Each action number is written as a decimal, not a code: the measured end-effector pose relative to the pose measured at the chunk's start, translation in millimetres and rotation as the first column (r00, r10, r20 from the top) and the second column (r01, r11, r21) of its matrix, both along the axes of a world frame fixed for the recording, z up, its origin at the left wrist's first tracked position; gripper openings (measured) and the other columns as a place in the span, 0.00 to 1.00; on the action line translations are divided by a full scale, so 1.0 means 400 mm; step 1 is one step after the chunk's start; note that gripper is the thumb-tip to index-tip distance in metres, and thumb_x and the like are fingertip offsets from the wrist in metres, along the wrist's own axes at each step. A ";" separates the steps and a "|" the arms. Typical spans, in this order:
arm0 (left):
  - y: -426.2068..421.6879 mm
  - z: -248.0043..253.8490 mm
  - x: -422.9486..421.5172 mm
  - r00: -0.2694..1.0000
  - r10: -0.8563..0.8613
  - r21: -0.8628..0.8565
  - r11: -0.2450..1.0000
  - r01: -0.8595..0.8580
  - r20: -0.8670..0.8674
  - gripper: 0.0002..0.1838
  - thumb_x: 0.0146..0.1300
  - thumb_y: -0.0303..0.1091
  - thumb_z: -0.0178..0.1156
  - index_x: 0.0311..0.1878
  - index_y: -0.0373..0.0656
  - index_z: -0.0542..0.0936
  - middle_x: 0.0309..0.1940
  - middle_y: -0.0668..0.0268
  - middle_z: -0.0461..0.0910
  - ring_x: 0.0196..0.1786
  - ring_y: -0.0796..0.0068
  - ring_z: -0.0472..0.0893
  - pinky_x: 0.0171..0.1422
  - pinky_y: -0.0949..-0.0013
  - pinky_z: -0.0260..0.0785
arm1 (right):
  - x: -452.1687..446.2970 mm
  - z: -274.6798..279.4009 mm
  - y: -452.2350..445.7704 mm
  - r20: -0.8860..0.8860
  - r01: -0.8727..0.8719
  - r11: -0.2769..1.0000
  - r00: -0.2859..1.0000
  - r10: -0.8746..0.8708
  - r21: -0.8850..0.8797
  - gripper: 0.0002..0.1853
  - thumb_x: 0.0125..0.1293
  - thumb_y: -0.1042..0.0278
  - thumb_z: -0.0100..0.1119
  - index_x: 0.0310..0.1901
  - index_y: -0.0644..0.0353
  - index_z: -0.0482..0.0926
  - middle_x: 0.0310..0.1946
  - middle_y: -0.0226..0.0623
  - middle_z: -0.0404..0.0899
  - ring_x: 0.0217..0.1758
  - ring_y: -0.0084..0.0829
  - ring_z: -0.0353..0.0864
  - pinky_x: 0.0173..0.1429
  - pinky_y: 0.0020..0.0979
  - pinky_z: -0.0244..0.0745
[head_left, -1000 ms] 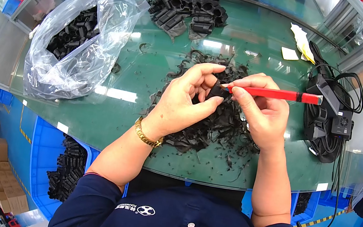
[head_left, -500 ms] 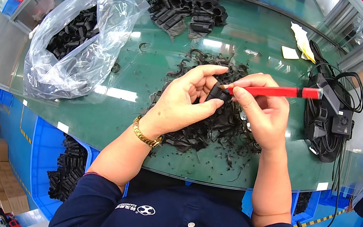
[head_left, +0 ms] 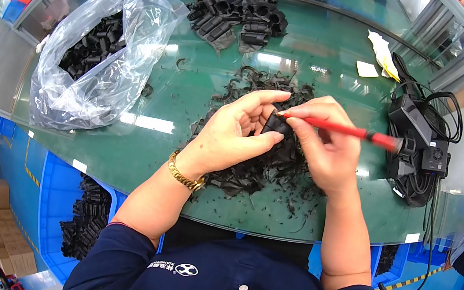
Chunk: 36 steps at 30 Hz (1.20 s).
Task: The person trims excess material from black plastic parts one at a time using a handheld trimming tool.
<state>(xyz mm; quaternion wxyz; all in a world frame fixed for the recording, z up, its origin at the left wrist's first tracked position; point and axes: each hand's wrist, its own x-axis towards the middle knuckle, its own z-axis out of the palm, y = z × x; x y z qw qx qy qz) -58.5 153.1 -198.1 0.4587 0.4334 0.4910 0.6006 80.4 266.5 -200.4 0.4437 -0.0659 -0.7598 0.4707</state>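
Note:
My left hand (head_left: 224, 134) is closed around a small black hollow part (head_left: 276, 125), thumb below it and fingers above. In my right hand (head_left: 328, 153) is a slim red pen-shaped tool (head_left: 343, 129) with a dark band near its rear end. Its tip meets the upper end of the black part; the tip's exact shape is too small to make out. Beneath both hands spreads a heap of black shavings (head_left: 252, 170) on the green table (head_left: 193, 85).
A clear plastic bag (head_left: 128, 64) of black parts stands at left. More black parts (head_left: 258, 16) are piled at the back. Black devices with cables (head_left: 410, 136) and a yellow-white wrapper (head_left: 383, 53) are at right. A blue bin (head_left: 53, 200) sits below the table's front edge.
My right hand has shifted slightly left, and the red tool's rear end has swung downward, blurred by motion. My left hand still holds the black part in nearly the same place.

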 end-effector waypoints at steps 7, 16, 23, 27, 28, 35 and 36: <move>0.001 -0.007 0.021 0.994 0.101 0.102 0.990 -0.097 -0.033 0.34 0.58 0.15 0.60 0.68 0.37 0.62 0.43 0.69 0.74 0.47 0.81 0.74 0.55 0.75 0.68 | -0.012 -0.006 0.017 -0.084 0.255 0.939 0.967 -0.242 0.230 0.09 0.53 0.86 0.63 0.36 0.67 0.79 0.31 0.41 0.78 0.35 0.36 0.79 0.38 0.30 0.75; 0.015 -0.044 -0.022 0.931 0.364 0.272 0.900 -0.341 -0.035 0.13 0.60 0.18 0.60 0.47 0.38 0.74 0.41 0.72 0.72 0.41 0.88 0.72 0.46 0.81 0.66 | 0.009 0.006 0.022 -0.029 0.313 0.928 0.945 -0.325 -0.202 0.04 0.64 0.80 0.59 0.40 0.64 0.79 0.34 0.31 0.79 0.34 0.17 0.76 0.38 0.18 0.70; 0.021 -0.026 -0.023 0.955 0.256 0.234 0.929 -0.286 0.153 0.15 0.59 0.18 0.64 0.47 0.39 0.73 0.41 0.69 0.75 0.44 0.85 0.75 0.48 0.80 0.70 | 0.040 0.028 0.042 0.112 0.094 0.968 0.991 -0.069 -0.233 0.03 0.63 0.78 0.61 0.38 0.65 0.80 0.33 0.30 0.80 0.34 0.19 0.77 0.39 0.20 0.70; 0.005 -0.021 -0.025 0.970 0.208 0.128 0.966 -0.224 0.127 0.13 0.58 0.18 0.63 0.46 0.38 0.75 0.41 0.68 0.76 0.44 0.82 0.75 0.51 0.77 0.70 | 0.036 0.027 0.032 0.164 0.006 0.989 0.986 0.019 -0.146 0.03 0.61 0.77 0.63 0.37 0.66 0.81 0.35 0.32 0.81 0.39 0.22 0.79 0.45 0.23 0.73; 0.004 -0.016 -0.025 0.970 0.201 0.062 0.976 -0.210 0.136 0.12 0.58 0.18 0.63 0.44 0.38 0.76 0.40 0.68 0.76 0.43 0.82 0.75 0.49 0.78 0.70 | 0.036 0.032 0.031 0.086 0.007 0.986 0.996 0.008 -0.166 0.03 0.61 0.78 0.63 0.37 0.66 0.81 0.36 0.33 0.81 0.40 0.23 0.79 0.46 0.23 0.73; 0.003 -0.016 -0.009 0.978 0.174 0.001 0.985 -0.175 0.113 0.10 0.57 0.19 0.64 0.42 0.36 0.76 0.37 0.71 0.77 0.39 0.87 0.76 0.43 0.81 0.71 | 0.014 0.015 0.005 -0.066 -0.169 0.932 0.986 0.155 -0.320 0.06 0.62 0.82 0.60 0.41 0.68 0.79 0.39 0.37 0.80 0.43 0.25 0.80 0.49 0.26 0.74; 0.003 -0.018 -0.007 0.978 0.173 0.000 0.985 -0.174 0.114 0.10 0.57 0.19 0.64 0.42 0.36 0.76 0.37 0.71 0.77 0.39 0.87 0.76 0.43 0.81 0.71 | 0.014 0.012 0.005 -0.044 -0.178 0.939 0.984 0.172 -0.293 0.06 0.62 0.82 0.60 0.41 0.68 0.79 0.40 0.38 0.80 0.43 0.25 0.80 0.49 0.26 0.75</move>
